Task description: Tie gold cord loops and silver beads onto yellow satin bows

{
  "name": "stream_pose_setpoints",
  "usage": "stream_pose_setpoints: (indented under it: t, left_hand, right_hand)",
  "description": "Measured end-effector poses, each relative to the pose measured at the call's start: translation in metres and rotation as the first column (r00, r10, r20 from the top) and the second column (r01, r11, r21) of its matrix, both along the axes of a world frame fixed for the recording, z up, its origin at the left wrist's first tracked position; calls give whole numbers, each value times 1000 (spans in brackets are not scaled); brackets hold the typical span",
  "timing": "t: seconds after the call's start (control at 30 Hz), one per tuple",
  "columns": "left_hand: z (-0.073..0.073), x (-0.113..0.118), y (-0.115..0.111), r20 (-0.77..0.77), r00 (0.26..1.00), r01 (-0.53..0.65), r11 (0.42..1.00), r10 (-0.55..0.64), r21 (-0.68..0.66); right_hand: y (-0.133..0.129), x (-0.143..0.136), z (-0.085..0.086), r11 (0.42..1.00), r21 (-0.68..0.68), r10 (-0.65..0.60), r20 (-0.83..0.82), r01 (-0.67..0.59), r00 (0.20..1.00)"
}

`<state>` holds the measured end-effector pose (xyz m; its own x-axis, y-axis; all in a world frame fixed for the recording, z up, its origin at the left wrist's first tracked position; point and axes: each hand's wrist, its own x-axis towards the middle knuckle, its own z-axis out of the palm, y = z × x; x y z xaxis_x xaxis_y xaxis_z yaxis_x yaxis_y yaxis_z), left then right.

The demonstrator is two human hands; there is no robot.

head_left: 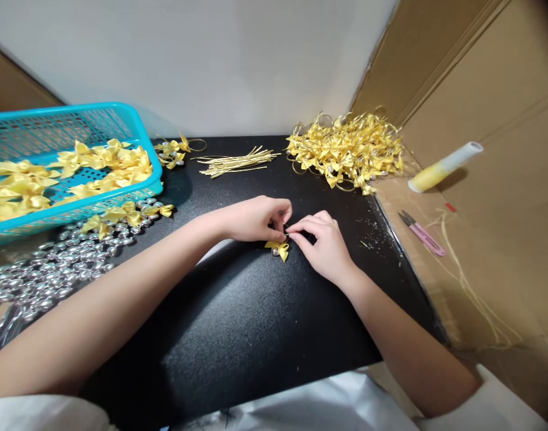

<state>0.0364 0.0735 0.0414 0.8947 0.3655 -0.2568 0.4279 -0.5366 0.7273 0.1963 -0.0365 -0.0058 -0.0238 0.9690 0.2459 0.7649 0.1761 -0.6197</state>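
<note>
A yellow ribbon flower (282,251) with a silvery bead hangs just under my fingertips, above the black table (238,323). My left hand (262,220) is closed, thumb and fingers pinching at the top of the flower. From the other side my right hand (321,242) pinches a thin gold wire that meets the flower, thumb against forefinger. Most of the wire is hidden by my fingers. Beyond my hands lies a bundle of gold wire lengths (238,161).
At the left stands a turquoise basket (155,173) of yellow ribbon flowers, with silver beads (72,263) spread before it. A heap of wired flowers (346,149) lies back right. Pink thread snips (424,236), a yellow-white tube (444,167) and pale cords (466,281) are on the cardboard.
</note>
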Motion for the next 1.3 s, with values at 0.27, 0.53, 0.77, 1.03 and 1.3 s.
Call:
stream_pose_setpoints:
  t: [0.27,0.53,0.77,1.03,1.3]
  left_hand:
    - [-2,-1,1,-10,1000,-23,999,23,-26]
    - [0,0,1,-16,999,-35,999,35,-16]
    - [1,-1,1,-31,999,-24,999,25,22]
    - [0,-2,1,-30,999,-22,999,23,41]
    - [0,-2,1,-29,999,-36,999,37,38]
  right_hand:
    - [0,0,-2,999,36,-2,8,2,1000]
    - [1,3,-3,997,76,-32,21,31,999]
    - [2,4,-2,996,73,-60,33,57,998]
    - [3,5,-2,994,69,-89,42,86,995]
    - [4,7,-3,992,70,-109,50,105,993]
